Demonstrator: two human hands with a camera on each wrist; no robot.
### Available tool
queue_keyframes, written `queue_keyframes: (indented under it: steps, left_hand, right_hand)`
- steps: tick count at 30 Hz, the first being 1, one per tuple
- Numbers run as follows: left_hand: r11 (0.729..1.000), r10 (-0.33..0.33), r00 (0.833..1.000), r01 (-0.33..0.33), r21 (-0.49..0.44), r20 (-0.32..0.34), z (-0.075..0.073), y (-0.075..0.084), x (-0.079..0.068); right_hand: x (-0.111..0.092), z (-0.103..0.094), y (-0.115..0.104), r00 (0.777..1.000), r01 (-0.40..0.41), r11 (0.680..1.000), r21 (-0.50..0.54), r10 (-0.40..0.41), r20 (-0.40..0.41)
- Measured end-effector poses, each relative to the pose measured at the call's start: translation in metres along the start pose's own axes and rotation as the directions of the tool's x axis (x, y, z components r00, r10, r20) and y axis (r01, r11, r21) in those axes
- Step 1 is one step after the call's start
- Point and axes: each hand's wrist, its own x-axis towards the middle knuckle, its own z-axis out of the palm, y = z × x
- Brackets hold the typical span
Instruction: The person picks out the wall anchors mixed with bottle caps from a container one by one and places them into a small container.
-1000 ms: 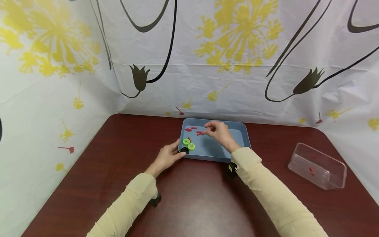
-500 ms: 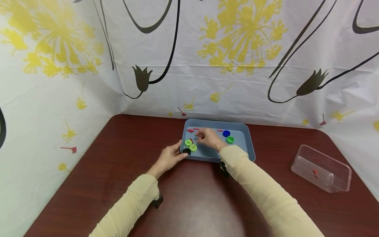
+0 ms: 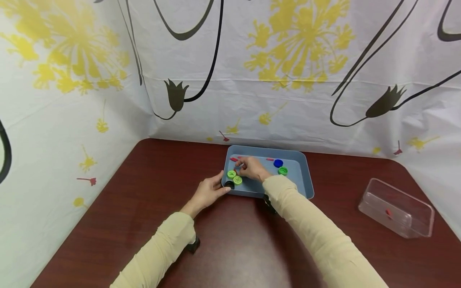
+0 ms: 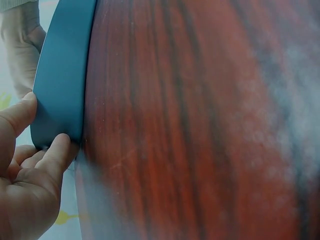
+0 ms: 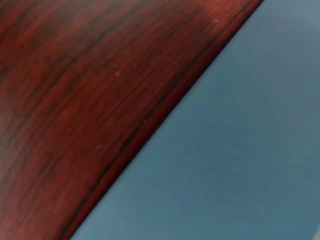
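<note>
My left hand [image 3: 207, 193] grips the near left corner of a shallow blue-grey tray [image 3: 307, 176]. In the left wrist view, fingertips [image 4: 61, 141] press on the tray's outer wall [image 4: 62, 75]. My right hand [image 3: 252, 169] is over the tray's left half, fingers bent, fingertips beside a small red stick [image 3: 235, 171]. Whether they hold anything is hidden. Two light green caps [image 3: 237, 180] and a black cap [image 3: 229, 185] lie in the near left corner. Several red sticks [image 3: 234, 159] lie behind the hand. To its right are a blue cap [image 3: 278, 163] and a green cap [image 3: 282, 171].
A clear plastic box [image 3: 396, 208] stands on the dark red-brown table [image 3: 230, 248] at the right, with a small red piece [image 3: 389, 213] seen in it. A white patterned sheet [image 3: 230, 100] hangs behind and at the left of the table.
My right hand has moved left and nearer across the tray toward the light green caps, uncovering the blue cap, a green cap and a red stick. My left hand stays on the tray corner.
</note>
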Motion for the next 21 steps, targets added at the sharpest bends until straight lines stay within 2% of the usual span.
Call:
queue_keyframes:
  steps: [2,13,21]
  left_hand:
    - [1.000,0.000,1.000,0.000,-0.003,-0.001,0.0006,-0.0073,0.0037]
    - [1.000,-0.025,1.000,0.025,0.006,0.003,0.0004,-0.0063,0.0039]
    - [1.000,-0.014,1.000,0.014,0.011,-0.001,0.0003,-0.0067,0.0036]
  right_hand:
    - [0.0015,0.0005,0.0010,1.000,-0.001,1.000,-0.010,0.001,0.007]
    - [0.0048,0.0036,0.0006,0.999,0.018,0.997,-0.073,-0.015,0.040]
    - [0.0042,0.0058,0.0004,0.999,0.039,0.994,-0.100,-0.037,0.018]
